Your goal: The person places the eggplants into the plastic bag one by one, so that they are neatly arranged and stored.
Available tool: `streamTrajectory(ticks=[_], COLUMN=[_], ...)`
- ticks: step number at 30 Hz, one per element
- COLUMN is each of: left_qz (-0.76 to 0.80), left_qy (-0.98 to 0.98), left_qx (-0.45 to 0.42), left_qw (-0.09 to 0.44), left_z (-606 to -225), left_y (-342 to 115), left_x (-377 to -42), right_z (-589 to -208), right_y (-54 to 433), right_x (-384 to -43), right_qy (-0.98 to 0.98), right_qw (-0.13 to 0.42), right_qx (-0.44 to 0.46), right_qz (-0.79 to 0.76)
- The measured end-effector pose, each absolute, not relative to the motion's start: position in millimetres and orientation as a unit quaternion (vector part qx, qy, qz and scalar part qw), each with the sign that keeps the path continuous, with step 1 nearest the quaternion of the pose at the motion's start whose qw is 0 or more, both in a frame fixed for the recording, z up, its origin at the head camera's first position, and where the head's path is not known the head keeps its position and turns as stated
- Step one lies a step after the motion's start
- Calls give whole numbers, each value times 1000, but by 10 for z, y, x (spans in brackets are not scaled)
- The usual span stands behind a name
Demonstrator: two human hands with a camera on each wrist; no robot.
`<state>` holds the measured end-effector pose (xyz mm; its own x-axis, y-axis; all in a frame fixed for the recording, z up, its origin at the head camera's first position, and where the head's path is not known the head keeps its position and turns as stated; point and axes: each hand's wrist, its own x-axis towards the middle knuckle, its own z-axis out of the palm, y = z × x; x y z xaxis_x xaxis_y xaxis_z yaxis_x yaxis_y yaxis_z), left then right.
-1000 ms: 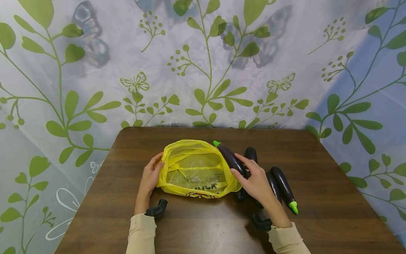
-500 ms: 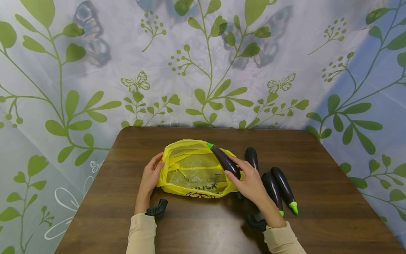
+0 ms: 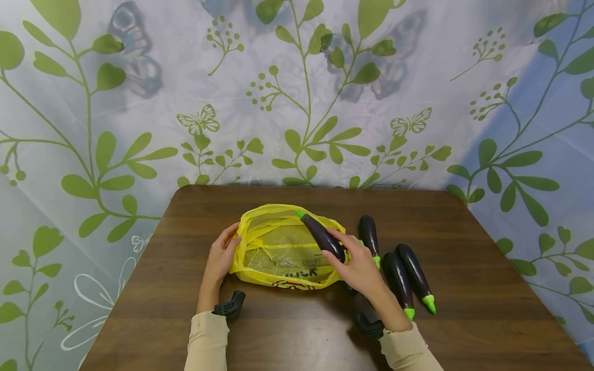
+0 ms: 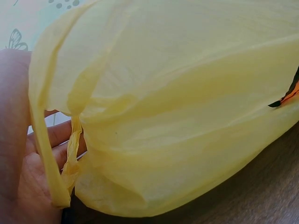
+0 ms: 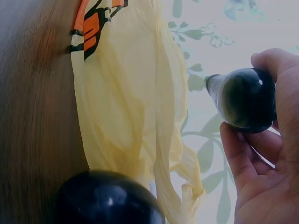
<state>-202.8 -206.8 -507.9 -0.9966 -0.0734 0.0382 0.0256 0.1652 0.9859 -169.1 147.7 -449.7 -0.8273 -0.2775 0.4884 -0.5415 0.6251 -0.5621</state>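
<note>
A yellow plastic bag (image 3: 283, 281) stands with its mouth spread wide on the table. At the bag's left rim my left hand (image 3: 220, 255) grips the edge, thumb inside; in the left wrist view the bag's handle loop (image 4: 72, 156) hangs by the fingers. My right hand (image 3: 357, 263) holds a dark purple eggplant (image 3: 320, 233) by its thick end, its green stem pointing up and left over the bag's opening. The right wrist view shows this eggplant (image 5: 247, 100) pinched between thumb and fingers, above the bag's side (image 5: 126, 102).
Right of the bag, an eggplant (image 3: 368, 232) lies behind my right hand. Two more eggplants, one nearer (image 3: 398, 278) and one farther right (image 3: 416, 273), lie side by side. Another dark rounded end (image 5: 110, 198) sits beside the bag. A patterned cloth (image 3: 297, 93) hangs behind the table (image 3: 487, 309).
My right hand has carried the eggplant leftward from beside the bag's right rim to over its opening. The left hand keeps its place on the bag.
</note>
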Motion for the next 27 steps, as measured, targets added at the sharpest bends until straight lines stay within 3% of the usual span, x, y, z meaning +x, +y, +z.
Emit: streamTrajectory(ticks=[27], left_qz=[-644], left_qy=[-764], left_qx=[15], left_qw=[42], left_z=[-5074], left_y=[-2072], left_x=[-2029], right_z=[-4537], right_y=[1105], right_x=[-1730], right_qy=[-881], right_qw=[126], right_qx=[234], right_qz=[391])
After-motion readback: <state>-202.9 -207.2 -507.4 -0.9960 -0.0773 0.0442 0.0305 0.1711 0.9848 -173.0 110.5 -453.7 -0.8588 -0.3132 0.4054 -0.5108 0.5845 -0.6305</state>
